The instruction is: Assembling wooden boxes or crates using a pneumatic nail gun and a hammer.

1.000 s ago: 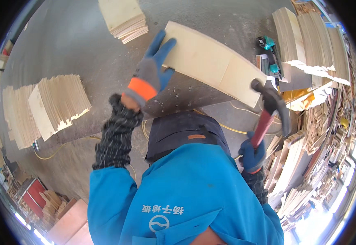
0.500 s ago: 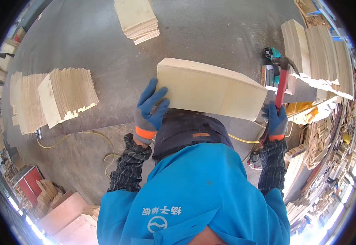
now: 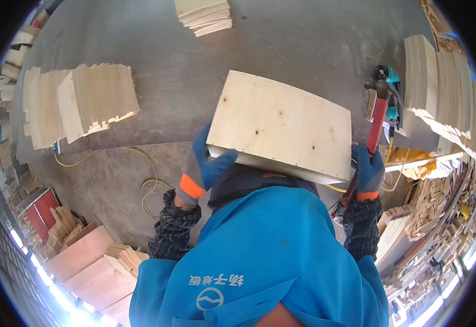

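A pale wooden box [image 3: 281, 120] lies at the near edge of the grey worktable, its broad knotty face up, with small dark marks like nail heads along its edges. Gloved in blue and grey, my left hand [image 3: 208, 166] grips the box's left near corner, thumb over the near side and fingers at the end. My right hand [image 3: 367, 169] is closed round the red handle of a hammer [image 3: 378, 122], close beside the box's right end. The hammer's dark head points away from me. Whether the right fingers also touch the box is hard to see.
Stacks of thin wooden boards stand at the left [image 3: 99, 95], far middle [image 3: 208, 16] and right [image 3: 448, 82] of the worktable [image 3: 178, 87]. A teal power tool [image 3: 394, 82] lies behind the hammer. A yellow hose [image 3: 153, 169] trails on the floor at left.
The box has been turned between my hands: a long narrow side showed before, and the broad face is now up. The hammer stays in my right hand. The view has shifted slightly.
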